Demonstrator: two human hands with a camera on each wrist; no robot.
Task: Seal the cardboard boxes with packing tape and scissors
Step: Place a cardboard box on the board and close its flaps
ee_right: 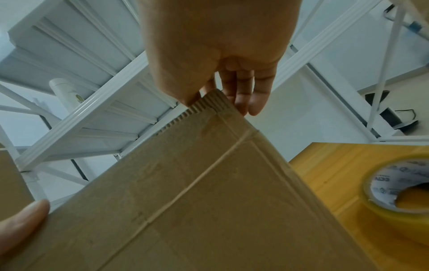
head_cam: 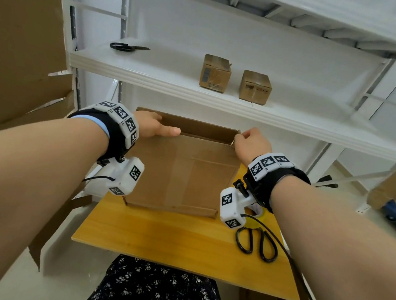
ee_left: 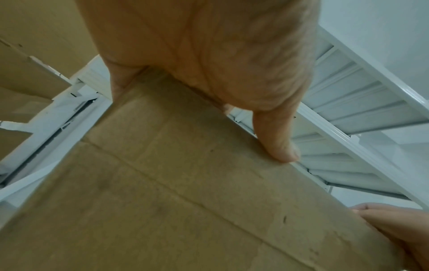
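Head view, near to far: scissors [head_cam: 257, 243] and tape roll [ee_right: 399, 190] lie on the yellow desk [head_cam: 160, 237]; the open cardboard box [head_cam: 183, 170], judged light and stiff, is best held at its rim; left hand [head_cam: 154, 128] grip is clamped there, right hand [head_cam: 252, 142] pinching the corner; white shelf [head_cam: 165, 70] behind carries two small boxes [head_cam: 235, 82].
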